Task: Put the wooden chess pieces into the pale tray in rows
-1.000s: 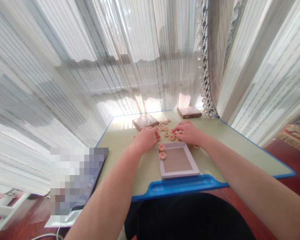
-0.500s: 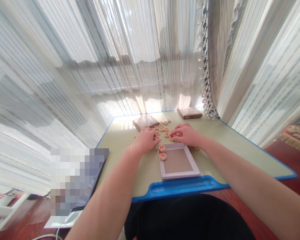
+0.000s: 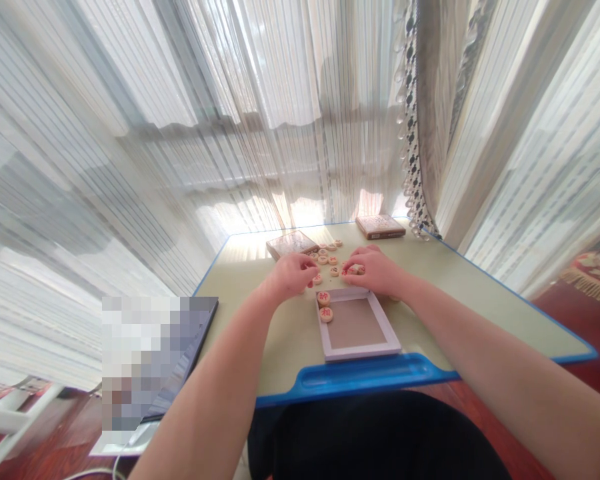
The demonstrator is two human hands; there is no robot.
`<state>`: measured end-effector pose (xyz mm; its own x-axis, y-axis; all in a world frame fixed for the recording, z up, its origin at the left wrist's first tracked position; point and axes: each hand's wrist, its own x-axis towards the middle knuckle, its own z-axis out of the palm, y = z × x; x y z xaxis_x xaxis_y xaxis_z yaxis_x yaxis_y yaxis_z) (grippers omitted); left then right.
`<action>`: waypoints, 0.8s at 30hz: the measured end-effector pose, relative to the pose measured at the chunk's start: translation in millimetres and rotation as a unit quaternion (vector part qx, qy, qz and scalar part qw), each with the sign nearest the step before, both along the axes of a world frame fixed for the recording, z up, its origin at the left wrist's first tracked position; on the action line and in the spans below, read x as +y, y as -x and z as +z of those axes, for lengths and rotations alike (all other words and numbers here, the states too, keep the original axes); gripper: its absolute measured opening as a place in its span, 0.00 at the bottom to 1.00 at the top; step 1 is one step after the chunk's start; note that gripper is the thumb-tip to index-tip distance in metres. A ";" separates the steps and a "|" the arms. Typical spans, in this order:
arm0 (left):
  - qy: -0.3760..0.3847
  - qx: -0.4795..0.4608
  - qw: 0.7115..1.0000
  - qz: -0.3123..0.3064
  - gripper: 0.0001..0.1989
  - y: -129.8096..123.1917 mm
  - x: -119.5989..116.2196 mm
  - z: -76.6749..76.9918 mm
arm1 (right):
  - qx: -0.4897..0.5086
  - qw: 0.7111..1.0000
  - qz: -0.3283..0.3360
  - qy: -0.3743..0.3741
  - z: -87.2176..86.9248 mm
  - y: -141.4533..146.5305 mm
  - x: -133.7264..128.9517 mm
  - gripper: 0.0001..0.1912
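My left hand (image 3: 294,275) hovers over the table left of the loose pieces, its fingers curled together; whatever lies between the tips is too small to make out. Close by its fingertips is a round wooden xiangqi piece (image 3: 317,279). My right hand (image 3: 373,267) rests on the table with thumb and fingers closed around red-marked xiangqi pieces (image 3: 353,271), partly hidden by the fingers. Below both hands lies a shallow white-rimmed box tray (image 3: 386,328). Two red-lettered pieces, an upper one (image 3: 323,298) and a lower one (image 3: 326,315), sit along its left side.
More loose pieces (image 3: 323,259) are scattered between the hands and a flat brown box (image 3: 291,243). Another such box (image 3: 380,226) is at the far right. A pale table (image 3: 485,307) with blue edging carries them. Left of it stands a pixelated screen (image 3: 165,360); curtains (image 3: 280,133) hang behind.
My left hand has lifted slightly, its fingers drawing in and its wrist turning. My right hand stays over the same pieces. The two pieces in the tray have not moved.
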<state>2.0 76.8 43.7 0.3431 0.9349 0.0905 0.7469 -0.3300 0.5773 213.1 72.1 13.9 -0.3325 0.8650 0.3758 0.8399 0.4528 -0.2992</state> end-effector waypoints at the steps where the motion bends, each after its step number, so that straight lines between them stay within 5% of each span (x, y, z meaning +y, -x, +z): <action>1: 0.033 -0.005 0.999 0.003 0.12 0.9 -1.6 2.1 | 0.009 1.000 0.001 -0.010 1.9 0.1 -1.6 0.10; 4: 0.077 -0.014 0.997 0.011 0.12 3.9 -3.6 4.5 | 0.042 0.997 0.030 -0.056 8.9 3.3 -10.9 0.09; 11: 0.016 -0.031 0.998 0.047 0.11 5.9 1.1 -0.1 | 0.061 0.974 0.203 -0.084 17.8 24.3 -45.9 0.09; 24: -0.066 0.047 0.996 -0.039 0.12 0.1 4.9 -14.4 | 0.007 0.970 0.230 -0.081 6.9 33.2 -51.1 0.05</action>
